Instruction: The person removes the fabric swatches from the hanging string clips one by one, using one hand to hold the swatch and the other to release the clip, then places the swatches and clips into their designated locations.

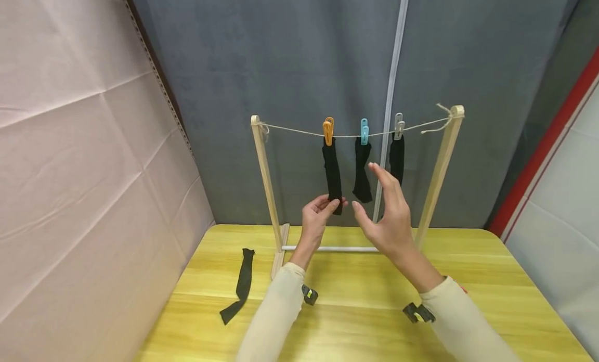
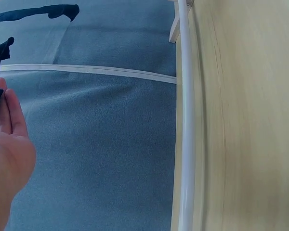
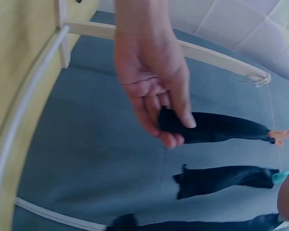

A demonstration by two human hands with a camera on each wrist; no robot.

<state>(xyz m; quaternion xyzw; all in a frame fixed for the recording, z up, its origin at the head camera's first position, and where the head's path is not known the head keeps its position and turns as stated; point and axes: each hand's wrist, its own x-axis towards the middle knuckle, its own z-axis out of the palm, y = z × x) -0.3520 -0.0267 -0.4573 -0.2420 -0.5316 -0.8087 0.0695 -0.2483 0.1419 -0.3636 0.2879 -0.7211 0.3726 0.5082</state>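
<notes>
A black sock [image 1: 331,167] hangs from the string under an orange clothespin [image 1: 328,131]. My left hand [image 1: 314,216] pinches its lower end between thumb and fingers, which the right wrist view shows closely. My right hand [image 1: 389,216] is raised with thumb and fingers spread, holding nothing. Left of it, a second black sock [image 1: 362,175] hangs from a blue clothespin [image 1: 364,131]. Behind its fingers a third black sock [image 1: 396,156], partly hidden, hangs from a grey clothespin [image 1: 399,126].
Two wooden posts [image 1: 267,185] carry the string, and a white bar [image 1: 348,249] joins them low down. Another black sock [image 1: 244,281] lies on the yellow wooden table [image 1: 351,325] at the left. Grey cloth [image 1: 262,50] stands behind the rack.
</notes>
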